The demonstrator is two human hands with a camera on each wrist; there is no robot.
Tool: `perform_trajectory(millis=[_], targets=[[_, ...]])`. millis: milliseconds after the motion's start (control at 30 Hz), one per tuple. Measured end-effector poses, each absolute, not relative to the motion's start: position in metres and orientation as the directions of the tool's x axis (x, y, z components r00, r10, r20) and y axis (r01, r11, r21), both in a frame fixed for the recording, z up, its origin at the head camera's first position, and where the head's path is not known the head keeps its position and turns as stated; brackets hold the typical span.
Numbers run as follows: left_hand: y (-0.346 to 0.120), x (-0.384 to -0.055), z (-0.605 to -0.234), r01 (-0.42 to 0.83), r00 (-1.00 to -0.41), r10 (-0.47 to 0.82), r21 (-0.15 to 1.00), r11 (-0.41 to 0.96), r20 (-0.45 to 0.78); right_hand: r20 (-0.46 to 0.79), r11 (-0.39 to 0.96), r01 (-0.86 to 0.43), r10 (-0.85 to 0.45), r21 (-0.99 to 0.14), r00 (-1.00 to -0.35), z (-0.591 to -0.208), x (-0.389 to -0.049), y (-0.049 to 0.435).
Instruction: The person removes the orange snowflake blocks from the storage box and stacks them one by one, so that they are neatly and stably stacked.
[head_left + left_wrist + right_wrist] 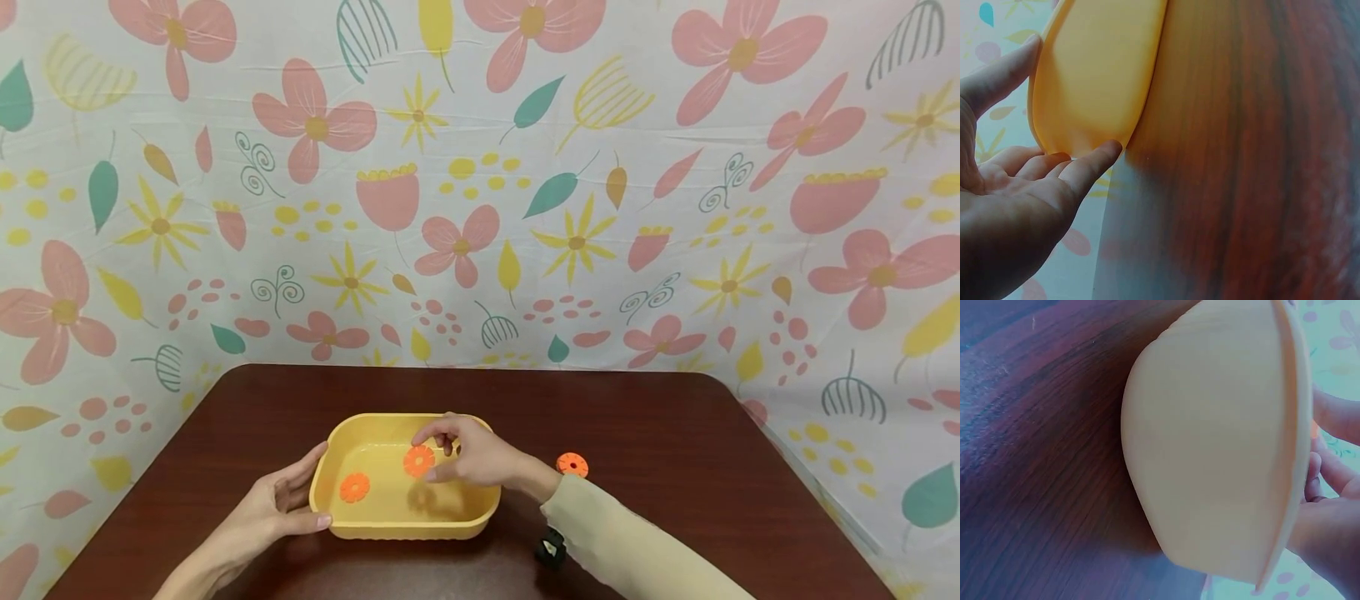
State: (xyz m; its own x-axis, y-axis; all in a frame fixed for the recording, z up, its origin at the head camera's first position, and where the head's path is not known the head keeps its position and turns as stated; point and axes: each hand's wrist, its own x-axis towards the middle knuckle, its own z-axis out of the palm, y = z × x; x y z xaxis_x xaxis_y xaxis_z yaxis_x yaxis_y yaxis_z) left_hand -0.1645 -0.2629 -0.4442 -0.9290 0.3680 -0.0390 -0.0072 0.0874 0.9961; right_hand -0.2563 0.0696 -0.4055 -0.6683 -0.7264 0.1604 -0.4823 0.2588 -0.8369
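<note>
A yellow plastic tub (405,530) with rounded corners sits on the table. My left hand (273,504) holds its left end, thumb at the near corner and fingers along the far one. In the left wrist view those fingers (1094,165) press against the tub's end wall (1091,81). Over the tub, my right hand (476,454) pinches an orange notched disc (408,461) between thumb and index finger. Another orange disc (355,487) lies flat on the tub's floor. The right wrist view shows mostly the tub's outer wall (1210,444), with the hand (1332,481) partly hidden behind its rim.
A third orange disc (572,464) lies on the dark wooden table (660,442), just beyond the right forearm. A small black device (551,547) hangs under the right sleeve. Behind the table stands a flower-patterned cloth (465,200).
</note>
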Motion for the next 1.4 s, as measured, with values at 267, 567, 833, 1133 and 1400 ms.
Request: perform_trajectory(millis=[267,567,833,1133,1400], targets=[[-0.263,-0.164,-0.443,-0.007,-0.928,0.370,0.995,0.095,-0.042,0.139,0.263,-0.428,-0.693,-0.865,-0.707,-0.401,-0.254,0.089],[-0.263,-0.164,-0.442,-0.013,-0.928,0.370,0.995,0.098,-0.048,0.142,0.264,-0.406,-0.662,-0.875,-0.736,-0.396,-0.249,0.112],[-0.264,-0.162,-0.443,0.017,-0.920,0.393,0.998,0.069,-0.012,0.162,0.245,-0.392,-0.629,-0.887,-0.760,-0.396,-0.246,0.135],[-0.263,-0.164,-0.443,-0.005,-0.924,0.381,0.996,0.087,-0.038,0.184,0.259,-0.409,-0.603,-0.875,-0.776,-0.400,-0.244,0.167],[-0.264,-0.164,-0.444,0.005,-0.924,0.380,0.996,0.094,-0.031,0.140,0.292,-0.349,-0.553,-0.890,-0.821,-0.405,-0.241,0.190]])
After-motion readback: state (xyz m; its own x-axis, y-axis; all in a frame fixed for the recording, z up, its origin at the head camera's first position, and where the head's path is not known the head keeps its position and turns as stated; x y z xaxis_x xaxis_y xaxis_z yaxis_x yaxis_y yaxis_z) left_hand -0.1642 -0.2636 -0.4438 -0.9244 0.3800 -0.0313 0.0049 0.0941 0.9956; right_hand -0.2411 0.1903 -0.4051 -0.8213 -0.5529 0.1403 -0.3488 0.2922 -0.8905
